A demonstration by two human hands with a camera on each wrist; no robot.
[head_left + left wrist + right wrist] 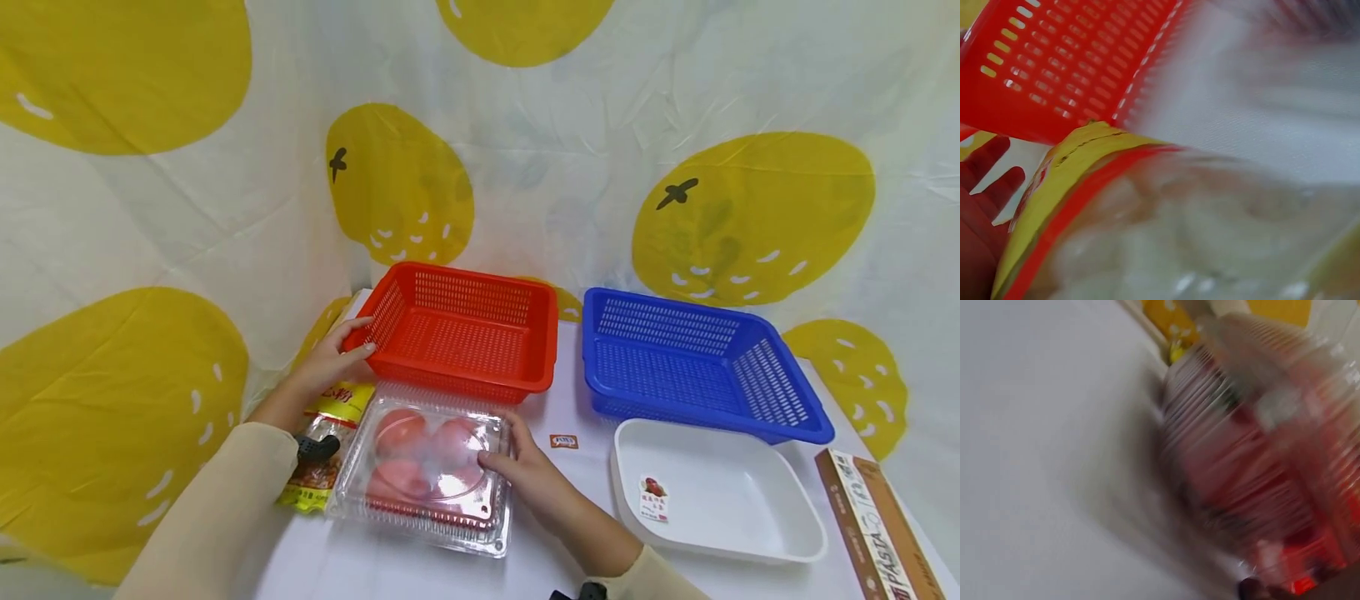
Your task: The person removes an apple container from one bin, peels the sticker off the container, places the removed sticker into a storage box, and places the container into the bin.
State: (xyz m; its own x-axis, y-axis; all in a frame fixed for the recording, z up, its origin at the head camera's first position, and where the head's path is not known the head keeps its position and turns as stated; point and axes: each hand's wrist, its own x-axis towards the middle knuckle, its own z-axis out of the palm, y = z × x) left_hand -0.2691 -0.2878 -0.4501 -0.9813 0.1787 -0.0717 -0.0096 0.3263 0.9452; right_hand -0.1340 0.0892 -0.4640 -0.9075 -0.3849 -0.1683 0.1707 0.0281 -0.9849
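At the left corner of the red basket (pixel 450 333), my left hand (pixel 330 358) holds the rim, thumb across the front wall. In the left wrist view two of its fingers (pixel 999 181) spread beside the basket's outer side. My right hand (pixel 536 479) grips the right side of a clear plastic clamshell box (pixel 423 475), its thumb on the lid. Several round red fruits, apparently tomatoes (pixel 401 433), show through the lid. The right wrist view of the box (pixel 1254 462) is blurred. Below my left wrist lies a yellow-topped food bag (pixel 341 408), partly covered by the sleeve.
A blue basket (pixel 660 375) stands right of the red one. In front of it sits a white tub (pixel 735 500) with a sticker inside. A pasta box (pixel 881 533) lies at the far right. One small orange packet (pixel 564 442) lies mid-table. A patterned cloth hangs behind.
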